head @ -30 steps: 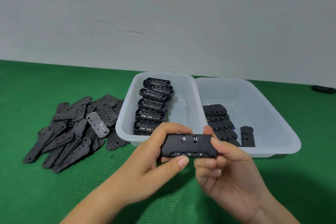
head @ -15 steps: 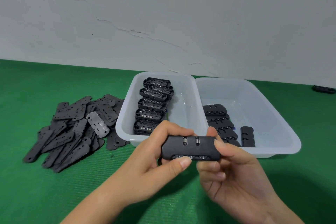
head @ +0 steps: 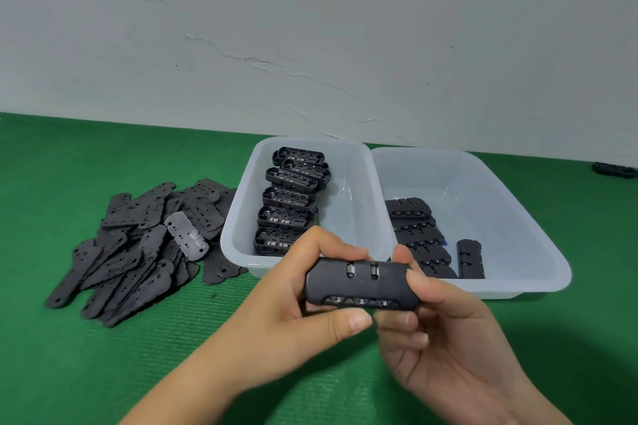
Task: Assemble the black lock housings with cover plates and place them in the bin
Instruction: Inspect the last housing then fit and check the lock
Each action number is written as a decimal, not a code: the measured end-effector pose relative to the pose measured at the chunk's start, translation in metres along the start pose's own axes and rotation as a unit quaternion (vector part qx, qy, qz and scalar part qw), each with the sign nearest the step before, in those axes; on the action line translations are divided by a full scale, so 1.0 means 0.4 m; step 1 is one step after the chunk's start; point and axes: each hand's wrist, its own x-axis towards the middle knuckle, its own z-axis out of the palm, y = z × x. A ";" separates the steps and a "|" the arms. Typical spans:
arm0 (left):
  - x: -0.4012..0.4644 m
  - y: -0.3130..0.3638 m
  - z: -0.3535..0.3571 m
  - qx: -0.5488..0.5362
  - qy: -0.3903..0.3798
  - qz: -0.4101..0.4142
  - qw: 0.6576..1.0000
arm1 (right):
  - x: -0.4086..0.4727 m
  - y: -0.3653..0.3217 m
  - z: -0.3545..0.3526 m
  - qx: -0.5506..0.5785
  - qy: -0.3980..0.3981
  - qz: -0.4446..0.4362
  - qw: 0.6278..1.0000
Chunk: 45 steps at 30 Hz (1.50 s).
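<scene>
A black lock housing with three number dials facing me is held in front of the bins. My left hand grips its left end, thumb underneath and fingers over the top. My right hand pinches its right end, with its thumb on top. A pile of flat black cover plates lies on the green mat at the left. The left clear bin holds a row of open housings. The right clear bin holds several closed locks.
A grey plate lies on top of the cover-plate pile. A small black object sits by the wall at the far right. The white wall runs close behind both bins. The green mat covers the whole work surface.
The lock in my hands has rolled a little, so its dial digits now face me. Both hands keep the same grip and have barely shifted.
</scene>
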 end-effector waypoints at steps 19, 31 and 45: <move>-0.001 0.009 -0.016 0.211 -0.028 0.079 0.974 | -0.007 -0.013 -0.001 -0.011 -0.001 0.015 1.000; -0.010 0.024 -0.020 0.247 -0.034 0.094 0.964 | -0.016 -0.009 0.003 0.001 -0.004 0.018 1.000; -0.004 0.033 0.001 0.160 0.006 0.053 0.986 | -0.022 -0.008 0.012 -0.003 -0.009 0.013 1.000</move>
